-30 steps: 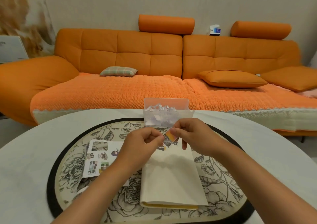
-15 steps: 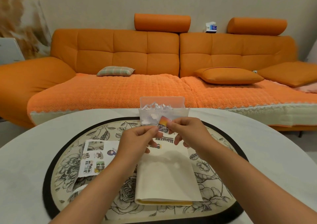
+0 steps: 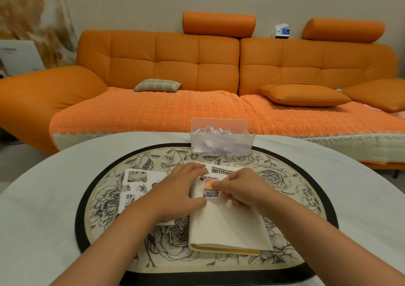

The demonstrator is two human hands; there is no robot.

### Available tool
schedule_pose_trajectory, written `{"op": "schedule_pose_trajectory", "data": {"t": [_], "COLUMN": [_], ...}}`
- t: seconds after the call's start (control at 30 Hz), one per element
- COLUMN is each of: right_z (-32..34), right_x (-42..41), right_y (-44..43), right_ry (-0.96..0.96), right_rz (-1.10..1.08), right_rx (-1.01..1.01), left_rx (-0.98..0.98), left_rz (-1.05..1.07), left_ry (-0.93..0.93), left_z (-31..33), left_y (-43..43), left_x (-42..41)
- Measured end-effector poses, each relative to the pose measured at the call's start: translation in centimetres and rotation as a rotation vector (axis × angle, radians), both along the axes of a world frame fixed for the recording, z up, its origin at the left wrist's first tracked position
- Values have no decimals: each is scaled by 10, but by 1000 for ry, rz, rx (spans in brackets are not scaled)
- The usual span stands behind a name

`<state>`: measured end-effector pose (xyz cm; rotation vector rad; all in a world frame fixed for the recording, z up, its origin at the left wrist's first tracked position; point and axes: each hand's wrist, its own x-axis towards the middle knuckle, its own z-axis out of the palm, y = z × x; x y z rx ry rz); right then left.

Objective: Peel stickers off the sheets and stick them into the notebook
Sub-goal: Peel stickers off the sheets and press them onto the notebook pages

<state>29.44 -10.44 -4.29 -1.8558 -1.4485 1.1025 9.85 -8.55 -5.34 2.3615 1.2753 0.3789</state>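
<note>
A round white table [image 3: 43, 198] carries a floral mat [image 3: 285, 187], with a clear box of paper scraps [image 3: 221, 141] at the mat's 12 o'clock and an orange sofa [image 3: 175, 66] beyond. The sticker sheet [image 3: 135, 185] lies at 9 o'clock from the notebook [image 3: 228, 226]. The sticker [image 3: 210, 187] (held up by the box a moment ago) now lies on the notebook's far page, where the left hand [image 3: 177, 193] rests flat with straight fingers and the right hand [image 3: 241, 189] pinches the sticker's 3 o'clock edge.

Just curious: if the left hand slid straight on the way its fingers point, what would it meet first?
Probably the clear plastic box of paper scraps beyond the notebook. The left hand points away and slightly right, so it may first brush the dark strip sticker; depth is unclear.
</note>
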Motion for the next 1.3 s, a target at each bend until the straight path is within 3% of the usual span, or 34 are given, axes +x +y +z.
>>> {"op": "schedule_pose_trajectory", "data": {"t": [0.23,0.5,0.7,0.93,1.17,1.3], "right_z": [-6,-10,-15,-10,-42,-49], "right_x": [-10,-13,-16,-20,-9,-7], "right_y": [5,7,8,-8,-23,-30], "right_ry": [-18,-90,-245,-735,-808,-934], "right_rz": [-13,28,39,11,243,303], "right_rx": [45,81,143,353,711,726], "left_rx": [5,32,82,173,342,363], "left_rz": [-18,34,57,47,17,-1], "left_ry": [-16,-159,-172,-158,-55,96], "left_z": [-7,-17,-25,-29,-26,-19], "left_y": [4,6,11,11,1,-10], "left_x": [-4,0,2,1,0,-2]}}
